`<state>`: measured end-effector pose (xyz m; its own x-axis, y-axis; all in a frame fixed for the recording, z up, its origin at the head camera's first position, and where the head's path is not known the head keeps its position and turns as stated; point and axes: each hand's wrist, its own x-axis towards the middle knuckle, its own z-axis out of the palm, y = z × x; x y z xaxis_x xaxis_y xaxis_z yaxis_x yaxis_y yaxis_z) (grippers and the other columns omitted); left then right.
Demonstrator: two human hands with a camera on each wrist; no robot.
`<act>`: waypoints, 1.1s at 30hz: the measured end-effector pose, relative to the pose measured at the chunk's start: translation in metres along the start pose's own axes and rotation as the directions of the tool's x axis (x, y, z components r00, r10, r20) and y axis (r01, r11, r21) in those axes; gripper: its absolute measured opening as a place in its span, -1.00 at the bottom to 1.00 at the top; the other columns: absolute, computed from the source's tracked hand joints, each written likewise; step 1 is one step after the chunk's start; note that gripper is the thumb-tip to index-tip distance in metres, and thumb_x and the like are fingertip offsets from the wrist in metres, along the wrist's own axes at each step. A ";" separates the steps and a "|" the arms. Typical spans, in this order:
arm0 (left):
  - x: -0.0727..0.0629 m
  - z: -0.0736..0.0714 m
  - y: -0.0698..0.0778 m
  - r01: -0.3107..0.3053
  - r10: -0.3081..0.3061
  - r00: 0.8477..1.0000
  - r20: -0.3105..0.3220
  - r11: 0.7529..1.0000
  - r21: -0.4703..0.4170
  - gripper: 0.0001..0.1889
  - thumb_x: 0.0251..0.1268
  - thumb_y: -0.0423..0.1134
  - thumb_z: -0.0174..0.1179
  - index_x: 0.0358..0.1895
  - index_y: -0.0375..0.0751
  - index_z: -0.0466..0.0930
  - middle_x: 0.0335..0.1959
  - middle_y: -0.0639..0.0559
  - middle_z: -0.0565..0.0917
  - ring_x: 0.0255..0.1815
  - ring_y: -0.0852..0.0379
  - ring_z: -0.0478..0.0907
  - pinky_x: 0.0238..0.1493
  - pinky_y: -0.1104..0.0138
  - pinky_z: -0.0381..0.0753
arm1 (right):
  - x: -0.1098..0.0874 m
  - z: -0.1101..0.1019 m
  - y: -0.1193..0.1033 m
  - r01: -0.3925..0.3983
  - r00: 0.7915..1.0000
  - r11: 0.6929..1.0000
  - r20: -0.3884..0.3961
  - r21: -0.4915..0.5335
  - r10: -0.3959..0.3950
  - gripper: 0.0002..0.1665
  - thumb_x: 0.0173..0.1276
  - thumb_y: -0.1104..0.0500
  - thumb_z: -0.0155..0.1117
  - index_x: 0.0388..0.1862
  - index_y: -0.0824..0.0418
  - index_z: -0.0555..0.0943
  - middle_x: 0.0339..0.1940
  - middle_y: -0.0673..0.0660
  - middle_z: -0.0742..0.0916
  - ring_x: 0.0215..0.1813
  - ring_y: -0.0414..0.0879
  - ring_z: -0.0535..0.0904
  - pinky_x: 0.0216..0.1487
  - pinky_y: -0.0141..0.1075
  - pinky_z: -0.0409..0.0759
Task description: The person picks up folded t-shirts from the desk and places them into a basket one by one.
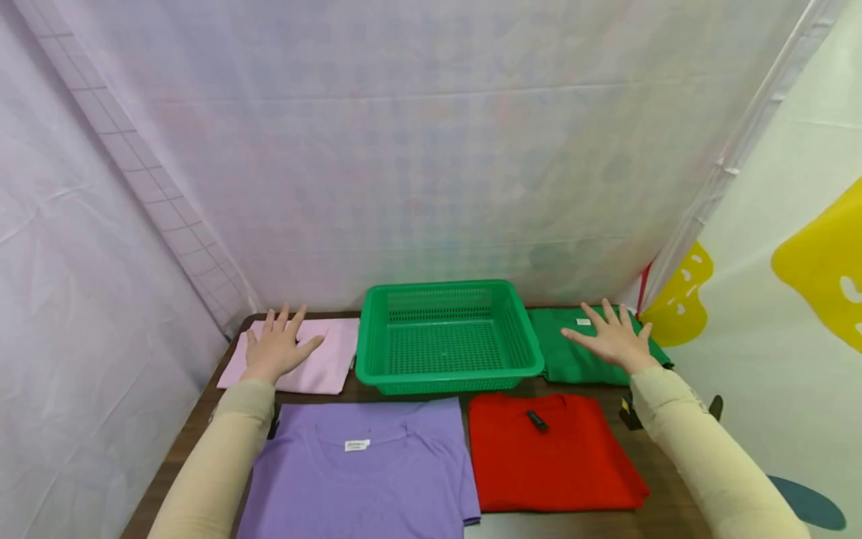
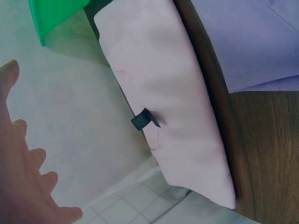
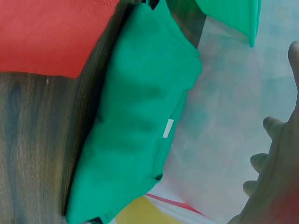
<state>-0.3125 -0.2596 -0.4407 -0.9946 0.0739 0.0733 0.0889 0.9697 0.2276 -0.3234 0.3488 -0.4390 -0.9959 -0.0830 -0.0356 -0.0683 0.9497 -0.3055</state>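
My left hand (image 1: 277, 350), fingers spread, hovers over a folded pink shirt (image 1: 330, 355). In the left wrist view a dark label (image 2: 144, 119) sticks up from that shirt. On the other side my right hand (image 1: 614, 340) is held with spread fingers above a folded green shirt (image 1: 566, 355), which bears a small white tag (image 3: 168, 128). Neither hand holds anything. Between the hands stands a green plastic basket (image 1: 447, 376) with nothing inside. Nearer to me lie a purple T-shirt (image 1: 377, 479) on the left and a folded red shirt (image 1: 552, 464) on the right.
A dark wooden table (image 2: 266, 140) carries all the garments and the basket. Pale fabric curtains (image 1: 431, 165) hang behind and on both sides, close to the table's back edge. The right curtain has yellow printed shapes (image 1: 680, 299).
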 end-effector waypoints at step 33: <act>-0.031 -0.001 -0.010 -0.037 0.015 0.982 -0.190 0.993 -0.113 -0.16 0.34 0.31 -0.02 0.49 -0.21 0.14 0.30 -0.39 0.35 0.18 -0.37 0.40 -0.04 -0.17 0.48 | -0.055 0.030 -0.090 0.282 0.910 0.898 -0.391 0.337 -0.139 -0.46 0.44 -0.11 0.16 0.22 0.19 0.54 0.04 0.20 0.66 -0.03 0.06 0.56 -0.14 0.00 0.54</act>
<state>-0.2830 -0.2720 -0.4443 -0.9647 0.0429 0.2597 0.1311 0.9338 0.3329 -0.2610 0.2586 -0.4384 -0.9198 -0.0899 0.3819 -0.3224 0.7280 -0.6051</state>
